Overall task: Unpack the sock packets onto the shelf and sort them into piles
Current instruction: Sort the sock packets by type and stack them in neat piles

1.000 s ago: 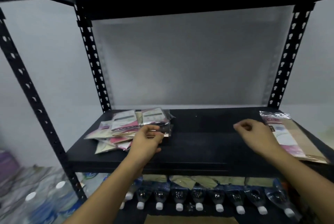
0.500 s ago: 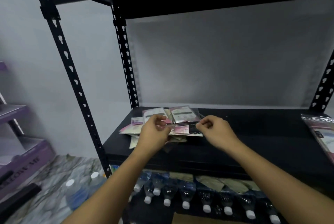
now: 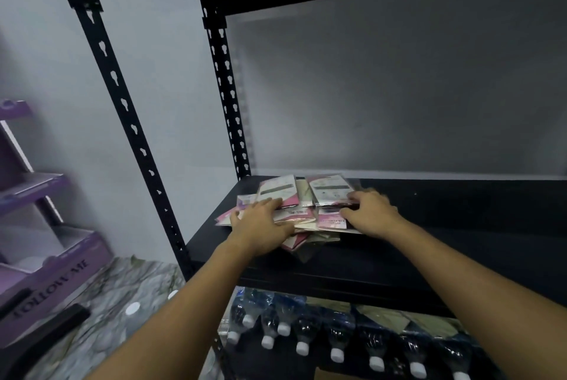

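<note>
Left fingers point(image 3: 270, 203) are straight and spread, lying flat on the left half of the sock packet heap point(image 3: 302, 214). Left hand point(image 3: 260, 224) presses down and holds nothing. Right fingers point(image 3: 357, 195) are bent over the near end of the top right packet point(image 3: 328, 188), with the thumb lower at its edge. That part is blurred, so I cannot tell whether the right hand point(image 3: 372, 211) pinches the packet or only rests on it.

The heap sits at the left end of the black shelf board point(image 3: 445, 244), near the rear upright point(image 3: 227, 88). It is loose and fanned, not yet sorted into piles. The top left packet point(image 3: 277, 191) lies beside the right one.

Risks, as I judge them:
- The film looks glossy, so any sideways pull from the right hand could drag neighbouring packets along and spread the heap.
- The lowest packets point(image 3: 302, 240) stick out towards the front edge. A push from the left palm could slide them off, down to the water bottles point(image 3: 302, 338) or the floor.
- The designs look alike in pink and cream, and the light is dim, so mis-sorting is likely.

Purple display stand point(image 3: 61, 269) at far left is not involved.
</note>
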